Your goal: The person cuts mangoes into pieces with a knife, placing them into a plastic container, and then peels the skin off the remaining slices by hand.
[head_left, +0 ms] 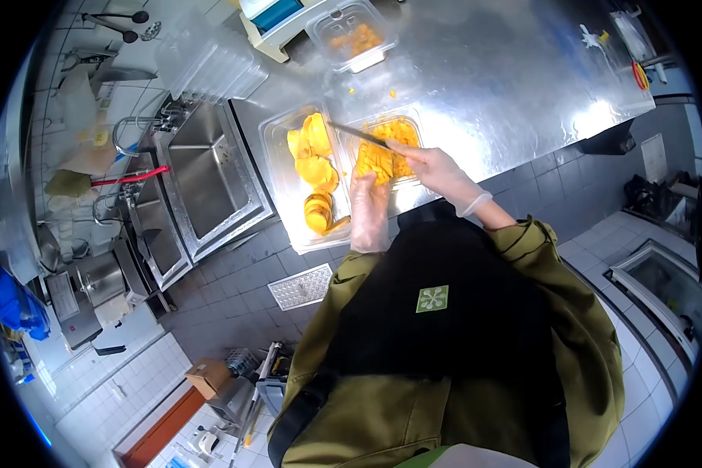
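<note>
In my gloved left hand [370, 209] rests a scored piece of yellow-orange fruit [375, 162], held at the near left of a clear container [420, 125] of diced fruit [402, 132]. My gloved right hand [437, 168] is closed round the handle of a knife [360, 134], whose blade points up and left above the fruit. Just left is a long clear tray [277, 168] with fruit slices [313, 140] at its far end and more pieces [317, 212] at its near end.
Another clear container [351, 35] with orange pieces stands farther back on the steel table [491, 70]. Stacked clear containers [210, 66] are at the back left, beside a sink [210, 175]. Small fruit bits [392, 93] lie on the table.
</note>
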`<state>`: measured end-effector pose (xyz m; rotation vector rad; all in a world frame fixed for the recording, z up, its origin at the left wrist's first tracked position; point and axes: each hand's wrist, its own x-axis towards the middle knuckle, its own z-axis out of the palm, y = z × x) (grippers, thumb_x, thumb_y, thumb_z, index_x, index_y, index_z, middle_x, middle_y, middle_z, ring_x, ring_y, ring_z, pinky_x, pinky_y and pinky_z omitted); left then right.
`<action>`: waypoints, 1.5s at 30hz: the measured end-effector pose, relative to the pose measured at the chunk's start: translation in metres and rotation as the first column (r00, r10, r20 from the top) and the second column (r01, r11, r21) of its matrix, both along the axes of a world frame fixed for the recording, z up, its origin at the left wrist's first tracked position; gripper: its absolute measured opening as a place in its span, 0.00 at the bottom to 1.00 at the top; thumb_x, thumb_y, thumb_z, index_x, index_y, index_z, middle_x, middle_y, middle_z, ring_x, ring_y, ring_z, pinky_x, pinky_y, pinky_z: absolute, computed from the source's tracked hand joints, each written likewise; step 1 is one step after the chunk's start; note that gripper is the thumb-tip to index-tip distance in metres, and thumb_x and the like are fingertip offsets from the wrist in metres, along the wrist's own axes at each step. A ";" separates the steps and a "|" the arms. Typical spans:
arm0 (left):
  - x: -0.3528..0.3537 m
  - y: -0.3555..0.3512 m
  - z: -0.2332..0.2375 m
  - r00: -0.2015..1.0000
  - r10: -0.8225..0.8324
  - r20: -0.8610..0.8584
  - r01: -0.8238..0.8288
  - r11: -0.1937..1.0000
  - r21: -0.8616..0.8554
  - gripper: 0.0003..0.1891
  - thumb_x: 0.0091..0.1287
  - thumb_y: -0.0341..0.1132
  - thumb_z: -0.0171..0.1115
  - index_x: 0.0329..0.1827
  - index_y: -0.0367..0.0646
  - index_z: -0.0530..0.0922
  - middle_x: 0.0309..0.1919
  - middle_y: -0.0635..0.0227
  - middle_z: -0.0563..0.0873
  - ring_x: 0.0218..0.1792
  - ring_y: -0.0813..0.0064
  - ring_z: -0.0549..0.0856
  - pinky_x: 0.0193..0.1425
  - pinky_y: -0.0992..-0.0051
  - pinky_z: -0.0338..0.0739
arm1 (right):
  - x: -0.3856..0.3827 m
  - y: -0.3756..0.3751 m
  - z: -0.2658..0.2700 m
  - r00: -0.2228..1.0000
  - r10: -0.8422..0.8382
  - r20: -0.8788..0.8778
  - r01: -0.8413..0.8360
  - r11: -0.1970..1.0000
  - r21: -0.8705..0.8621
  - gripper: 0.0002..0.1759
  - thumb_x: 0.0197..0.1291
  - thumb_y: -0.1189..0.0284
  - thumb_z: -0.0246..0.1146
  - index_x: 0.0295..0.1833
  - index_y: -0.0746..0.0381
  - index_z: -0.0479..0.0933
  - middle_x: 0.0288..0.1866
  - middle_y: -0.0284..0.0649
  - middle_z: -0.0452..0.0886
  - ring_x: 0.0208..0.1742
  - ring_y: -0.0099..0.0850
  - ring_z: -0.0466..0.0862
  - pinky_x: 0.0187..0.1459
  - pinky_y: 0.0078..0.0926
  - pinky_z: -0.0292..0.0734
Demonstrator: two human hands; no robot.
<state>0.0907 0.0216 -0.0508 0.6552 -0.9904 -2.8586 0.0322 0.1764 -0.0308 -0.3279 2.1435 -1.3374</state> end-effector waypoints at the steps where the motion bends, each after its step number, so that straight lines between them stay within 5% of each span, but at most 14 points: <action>1: 0.000 0.001 -0.001 1.000 0.007 0.011 -0.007 1.000 0.015 0.22 0.60 0.27 0.55 0.59 0.40 0.66 0.54 0.64 0.75 0.57 0.71 0.73 0.64 0.70 0.66 | -0.001 -0.001 0.002 0.999 -0.020 0.044 0.019 1.000 0.014 0.23 0.64 0.77 0.48 0.64 0.55 0.68 0.61 0.31 0.75 0.49 0.16 0.75 0.51 0.13 0.68; 6: -0.010 0.009 0.010 0.993 0.118 0.015 -0.119 0.993 0.013 0.16 0.65 0.26 0.53 0.55 0.41 0.67 0.50 0.63 0.76 0.53 0.72 0.76 0.60 0.73 0.71 | 0.015 0.005 0.001 0.994 -0.104 -0.043 0.086 0.949 -0.303 0.22 0.65 0.76 0.47 0.65 0.61 0.66 0.63 0.37 0.72 0.63 0.23 0.70 0.62 0.19 0.61; 9: -0.017 0.016 0.008 0.981 0.190 0.044 -0.189 0.982 -0.024 0.12 0.67 0.26 0.52 0.52 0.42 0.67 0.48 0.63 0.76 0.51 0.74 0.77 0.57 0.75 0.74 | 0.029 0.001 0.003 0.952 -0.217 -0.217 0.117 0.909 -0.400 0.20 0.61 0.79 0.50 0.60 0.63 0.71 0.51 0.48 0.79 0.45 0.31 0.83 0.48 0.21 0.74; 15: -0.023 0.029 0.017 0.977 0.211 0.025 -0.210 0.977 -0.043 0.09 0.67 0.25 0.50 0.49 0.44 0.68 0.46 0.65 0.76 0.48 0.76 0.77 0.55 0.76 0.74 | 0.037 -0.012 0.008 0.947 -0.279 -0.158 0.201 0.902 -0.383 0.20 0.61 0.78 0.51 0.60 0.60 0.71 0.51 0.47 0.79 0.45 0.32 0.83 0.49 0.22 0.74; 18: -0.022 0.031 0.011 0.978 0.206 0.015 -0.205 0.977 -0.062 0.08 0.67 0.25 0.49 0.48 0.43 0.67 0.47 0.65 0.76 0.48 0.77 0.77 0.54 0.77 0.73 | 0.038 -0.011 0.000 0.979 -0.195 -0.062 0.172 0.949 -0.265 0.23 0.65 0.76 0.50 0.65 0.59 0.65 0.61 0.39 0.75 0.58 0.25 0.75 0.58 0.20 0.68; 21: -0.020 0.034 0.003 0.977 0.211 0.010 -0.208 0.971 -0.117 0.08 0.67 0.24 0.48 0.48 0.42 0.67 0.47 0.65 0.76 0.48 0.77 0.76 0.55 0.76 0.72 | 0.046 -0.022 0.005 0.946 -0.223 -0.234 0.204 0.974 -0.101 0.23 0.64 0.76 0.51 0.65 0.56 0.66 0.56 0.40 0.78 0.51 0.26 0.79 0.53 0.21 0.72; 24: -0.017 0.037 0.003 0.975 0.219 -0.024 -0.220 0.963 -0.155 0.08 0.67 0.25 0.49 0.48 0.42 0.67 0.47 0.65 0.76 0.48 0.77 0.76 0.55 0.75 0.72 | 0.045 -0.026 0.016 0.956 -0.186 -0.226 0.214 0.971 0.109 0.24 0.63 0.76 0.52 0.66 0.53 0.66 0.51 0.42 0.81 0.45 0.24 0.81 0.48 0.22 0.74; 30: -0.017 0.039 0.014 0.968 0.236 -0.087 -0.249 0.950 -0.188 0.08 0.66 0.25 0.53 0.46 0.42 0.68 0.45 0.65 0.76 0.47 0.76 0.76 0.57 0.75 0.72 | 0.036 -0.014 -0.004 0.894 -0.448 0.023 0.429 0.838 -0.337 0.22 0.64 0.78 0.49 0.65 0.61 0.66 0.60 0.41 0.75 0.58 0.21 0.73 0.58 0.17 0.66; 37: -0.014 0.032 0.006 0.979 0.198 -0.042 -0.202 0.967 -0.153 0.13 0.67 0.27 0.51 0.55 0.42 0.69 0.49 0.65 0.79 0.50 0.75 0.78 0.59 0.74 0.71 | 0.047 -0.017 -0.005 0.968 -0.241 0.071 0.250 0.914 -0.320 0.22 0.63 0.80 0.49 0.64 0.62 0.66 0.63 0.39 0.73 0.62 0.25 0.72 0.61 0.18 0.64; 40: -0.010 0.027 -0.009 0.984 0.177 0.012 -0.174 0.975 -0.139 0.13 0.67 0.28 0.50 0.55 0.42 0.69 0.48 0.65 0.79 0.49 0.75 0.79 0.57 0.74 0.72 | 0.049 -0.026 -0.016 0.926 -0.329 -0.183 0.271 0.920 -0.284 0.21 0.62 0.75 0.53 0.61 0.57 0.71 0.45 0.47 0.81 0.40 0.34 0.83 0.43 0.23 0.75; 43: -0.001 0.033 -0.003 0.988 0.146 0.048 -0.138 0.982 -0.131 0.07 0.68 0.27 0.51 0.47 0.42 0.68 0.44 0.68 0.77 0.44 0.80 0.77 0.51 0.79 0.74 | 0.048 -0.034 -0.007 0.929 -0.312 -0.199 0.272 0.940 -0.207 0.24 0.61 0.77 0.53 0.64 0.52 0.68 0.52 0.45 0.79 0.47 0.36 0.83 0.48 0.24 0.75; 45: 0.004 0.032 -0.007 0.984 0.169 0.064 -0.161 0.980 -0.120 0.07 0.68 0.27 0.51 0.46 0.42 0.68 0.43 0.68 0.77 0.43 0.80 0.77 0.51 0.80 0.74 | 0.044 -0.041 -0.012 0.923 -0.298 -0.245 0.260 0.950 -0.176 0.24 0.61 0.76 0.53 0.64 0.50 0.68 0.49 0.46 0.80 0.43 0.37 0.83 0.45 0.26 0.76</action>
